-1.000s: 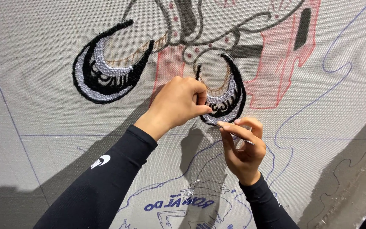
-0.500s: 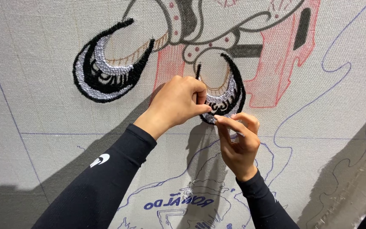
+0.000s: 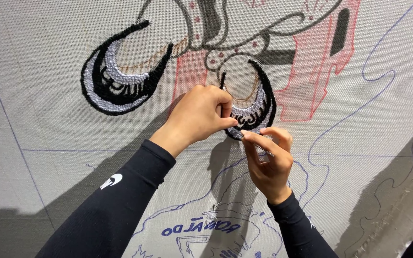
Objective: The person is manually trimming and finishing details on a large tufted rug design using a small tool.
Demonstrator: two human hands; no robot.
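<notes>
Pressing against the stretched grey cloth point(image 3: 48, 124), the left hand point(image 3: 199, 117) is curled into a loose fist, wrist bent, its fingers point(image 3: 225, 123) pinched together at the lower left edge of the small tufted crescent point(image 3: 259, 110) of black and silver-grey yarn; what they pinch is too small to tell. Just below that crescent, the right hand point(image 3: 268, 160) rises from underneath, palm turned toward the camera, thumb and forefinger closed narrow on a thin metal tool point(image 3: 264, 150) whose tip meets the crescent's bottom edge. Both forearms wear black sleeves point(image 3: 120, 200). A larger tufted crescent point(image 3: 115, 79) lies well to the left of the small one.
</notes>
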